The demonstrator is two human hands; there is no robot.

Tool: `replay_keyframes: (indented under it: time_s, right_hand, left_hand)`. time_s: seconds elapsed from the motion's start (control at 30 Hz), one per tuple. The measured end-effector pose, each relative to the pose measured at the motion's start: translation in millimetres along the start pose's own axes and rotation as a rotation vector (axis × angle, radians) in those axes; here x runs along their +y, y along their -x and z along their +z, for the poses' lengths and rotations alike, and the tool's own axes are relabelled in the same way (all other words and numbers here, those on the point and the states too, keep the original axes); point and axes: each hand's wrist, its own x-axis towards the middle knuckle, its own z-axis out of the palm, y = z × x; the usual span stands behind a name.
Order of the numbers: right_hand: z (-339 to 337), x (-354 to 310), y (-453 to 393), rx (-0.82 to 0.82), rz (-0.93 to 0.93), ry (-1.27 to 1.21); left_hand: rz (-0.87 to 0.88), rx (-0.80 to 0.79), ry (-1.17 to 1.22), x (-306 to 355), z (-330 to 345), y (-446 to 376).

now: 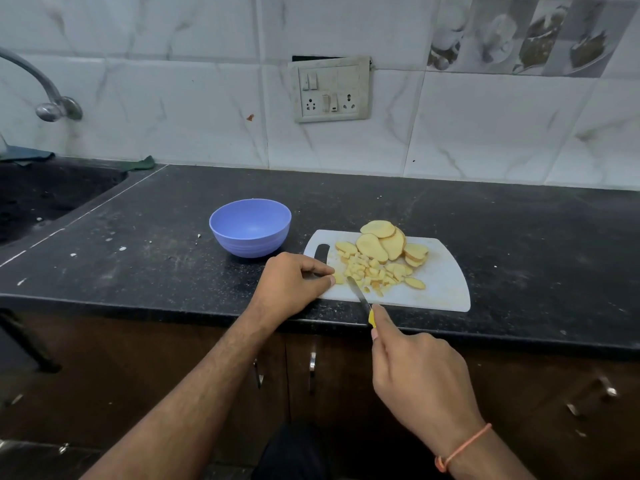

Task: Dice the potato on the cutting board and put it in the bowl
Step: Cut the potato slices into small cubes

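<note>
Right hand (415,372) grips knife (360,295), handle mostly hidden; left hand (294,282) pinches a potato piece (338,279), partly covered.

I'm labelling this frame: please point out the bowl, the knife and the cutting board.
Round blue plastic bowl (250,226): head view, inner wall.
Yellow-handled steel knife (358,293): head view, blade.
White plastic cutting board (446,285): head view, bare right part.

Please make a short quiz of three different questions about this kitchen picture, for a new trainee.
1. True or false: the bowl already holds potato.
2. Which hand holds the knife? A) left B) right
3. Fill in: the slices not yet diced lie at the ____ side of the cutting board.

Key: 1 false, it looks empty. 2 B, the right hand; the left hand pinches a potato piece. 3 far.
</note>
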Motion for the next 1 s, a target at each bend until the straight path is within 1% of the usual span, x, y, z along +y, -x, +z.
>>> replay_keyframes:
  time_s: [0.13,0.27,0.47,0.63,0.77,0.9,1.0]
  right_hand:
    - [-0.5,3.0,-8.3,0.034,0.018,-0.094]
    - [-4.6,-3.7,-16.9,0.060,0.002,-0.108]
    - [-6.3,-17.9,-24.5,0.016,-0.054,-0.039]
    - [-3.6,-20.8,-29.2,-0.075,-0.067,0.028]
    - [0.9,-24.4,-33.3,-0.112,-0.090,0.077]
    - [8.3,-19.3,-37.3,-0.119,-0.132,0.096]
    - [8.8,-14.8,-24.9,-0.084,-0.162,0.112]
  left_hand:
    - [-0.029,-0.020,0.036,3.9,-4.8,3.1]
    - [-0.039,0.001,0.049,3.9,-5.5,4.3]
    - [-0.045,0.025,0.034,2.1,-3.8,3.6]
    - [-0.033,0.006,0.049,2.7,-5.1,2.5]
    - [-0.036,-0.005,0.059,1.5,-5.1,0.8]
    - [-0.055,-0.004,0.042,2.3,-4.7,0.3]
    - [-0.063,-0.005,0.032,3.5,-4.5,0.1]
